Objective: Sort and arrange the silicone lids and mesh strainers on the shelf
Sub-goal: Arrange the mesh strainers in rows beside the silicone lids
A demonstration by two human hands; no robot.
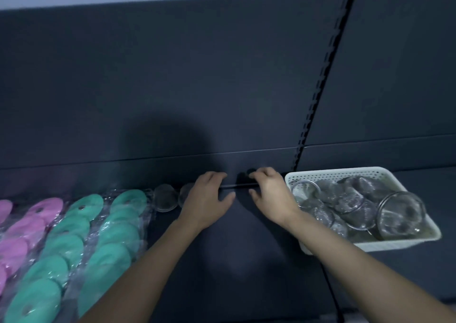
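Note:
Two rows of green silicone lids [108, 226] in clear wrap lie on the dark shelf at the left, with pink lids [29, 224] beside them. Two mesh strainers [165, 198] stand at the back of the shelf, right of the green rows. A thin black bar [238, 186] lies along the back of the shelf. My left hand [209, 198] grips its left end and partly hides the second strainer. My right hand [270, 191] grips the bar's right end, just left of the basket.
A white perforated basket [370, 245] at the right holds several mesh strainers [355, 204]. The dark shelf back panel [197, 88] rises behind, with a slotted upright [318, 95] right of centre. A black cable [333, 293] runs down the shelf front below the basket.

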